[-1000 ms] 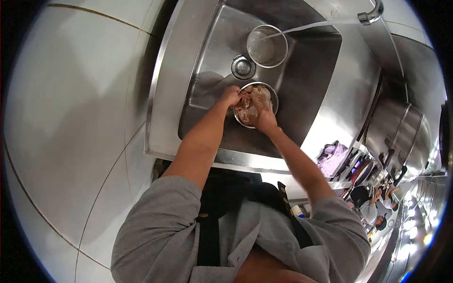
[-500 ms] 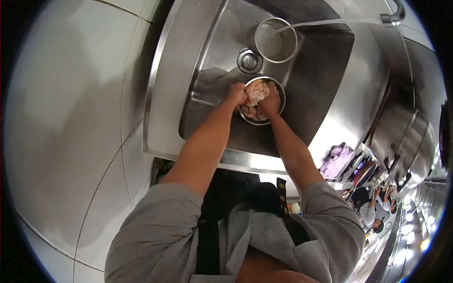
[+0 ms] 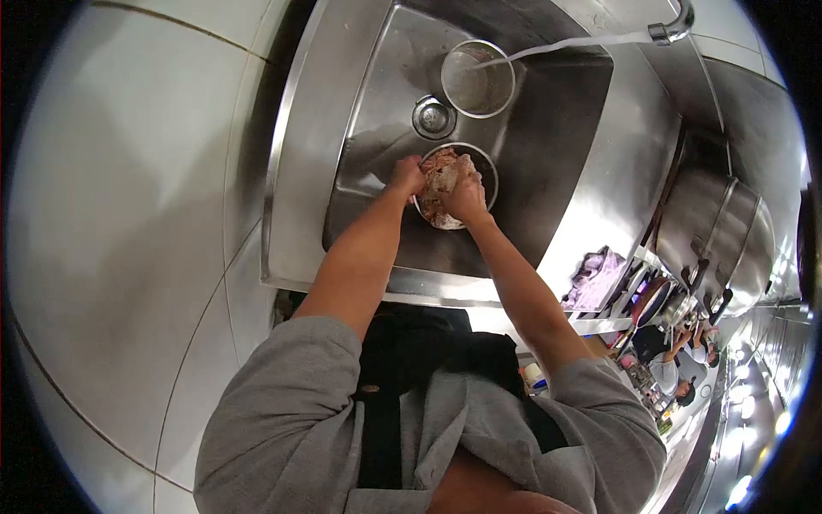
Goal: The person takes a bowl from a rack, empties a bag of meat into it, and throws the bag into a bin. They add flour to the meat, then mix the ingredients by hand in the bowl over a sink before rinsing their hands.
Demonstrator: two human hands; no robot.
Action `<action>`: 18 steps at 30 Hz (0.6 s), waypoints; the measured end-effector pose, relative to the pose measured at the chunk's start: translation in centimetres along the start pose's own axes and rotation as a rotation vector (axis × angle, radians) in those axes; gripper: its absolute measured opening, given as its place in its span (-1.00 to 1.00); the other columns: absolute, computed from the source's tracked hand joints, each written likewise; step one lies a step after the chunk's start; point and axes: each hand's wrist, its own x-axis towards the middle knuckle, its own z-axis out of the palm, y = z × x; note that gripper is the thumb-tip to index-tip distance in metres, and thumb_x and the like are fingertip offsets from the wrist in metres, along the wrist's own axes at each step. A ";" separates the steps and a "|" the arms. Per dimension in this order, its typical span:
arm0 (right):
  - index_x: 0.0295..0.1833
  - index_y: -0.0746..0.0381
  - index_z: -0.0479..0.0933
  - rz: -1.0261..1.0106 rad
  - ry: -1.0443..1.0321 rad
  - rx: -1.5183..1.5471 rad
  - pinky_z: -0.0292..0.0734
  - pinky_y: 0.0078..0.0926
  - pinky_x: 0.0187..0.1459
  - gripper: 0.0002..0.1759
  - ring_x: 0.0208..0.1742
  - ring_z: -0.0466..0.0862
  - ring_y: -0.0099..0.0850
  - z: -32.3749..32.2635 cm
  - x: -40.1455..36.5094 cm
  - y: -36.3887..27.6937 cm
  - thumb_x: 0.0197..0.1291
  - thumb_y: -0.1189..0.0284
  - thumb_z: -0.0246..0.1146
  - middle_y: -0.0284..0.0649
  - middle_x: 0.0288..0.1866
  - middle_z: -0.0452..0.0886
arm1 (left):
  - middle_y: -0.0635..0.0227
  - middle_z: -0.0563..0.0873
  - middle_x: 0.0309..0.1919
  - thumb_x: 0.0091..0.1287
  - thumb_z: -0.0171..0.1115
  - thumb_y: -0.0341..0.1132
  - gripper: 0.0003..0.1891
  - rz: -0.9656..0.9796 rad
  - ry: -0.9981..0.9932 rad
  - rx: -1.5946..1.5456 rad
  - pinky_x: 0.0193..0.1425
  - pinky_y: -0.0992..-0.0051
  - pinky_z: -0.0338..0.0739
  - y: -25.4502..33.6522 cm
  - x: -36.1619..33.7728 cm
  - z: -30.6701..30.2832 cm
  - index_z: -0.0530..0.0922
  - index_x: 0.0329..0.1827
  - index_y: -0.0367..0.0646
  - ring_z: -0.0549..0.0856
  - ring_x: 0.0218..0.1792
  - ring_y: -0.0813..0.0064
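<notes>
In the sink stands a round metal bowl filled with pinkish, pale-coated pieces that look like raw meat. My left hand is closed on the bowl's left rim. On the right side of the bowl, my right hand is in the meat, its fingers closed around some of it and partly hidden by the pale coating. Just beyond the bowl, a second metal container catches a stream of water from the faucet.
Both vessels sit inside a deep steel sink, near the round drain. A purple cloth lies on the counter to the right. Beyond it is a big steel pot. Other people are farther off at right.
My right hand has shifted and turned over the meat, which is now heaped and paler on top. My left hand stays at the bowl's rim. The whole view has moved slightly.
</notes>
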 end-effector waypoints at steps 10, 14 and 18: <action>0.01 0.32 0.51 -0.009 -0.076 0.125 0.51 -0.22 -0.05 -0.53 -0.02 0.60 -0.03 5.6 3.6 -1.6 -0.05 0.33 0.23 0.13 -0.08 0.58 | 0.03 0.68 -0.26 0.04 0.18 -0.49 -0.64 -0.133 -0.156 -0.174 -0.55 0.23 0.65 -0.8 1.1 -1.0 0.54 -0.04 -0.23 0.71 -0.42 0.08; -0.23 0.20 0.58 0.046 -0.132 -0.115 0.52 -0.28 -0.18 -0.72 -0.26 0.67 -0.18 6.2 5.7 -0.3 -0.11 0.34 0.27 -0.05 -0.34 0.65 | 0.03 0.69 -0.29 0.01 0.18 -0.53 -0.62 -0.113 -0.266 -0.140 -0.60 0.26 0.62 0.0 0.1 -1.4 0.55 -0.04 -0.20 0.72 -0.46 0.15; 0.27 0.06 0.35 -0.568 0.173 -0.436 0.42 -0.18 0.10 -0.24 0.33 0.33 -0.08 1.5 2.0 1.9 -0.15 0.24 0.37 0.05 0.24 0.38 | 0.00 0.67 -0.23 0.00 0.15 -0.56 -0.59 -0.018 -0.175 0.024 -0.65 0.28 0.59 -1.0 2.4 -0.2 0.54 -0.01 -0.22 0.72 -0.50 0.16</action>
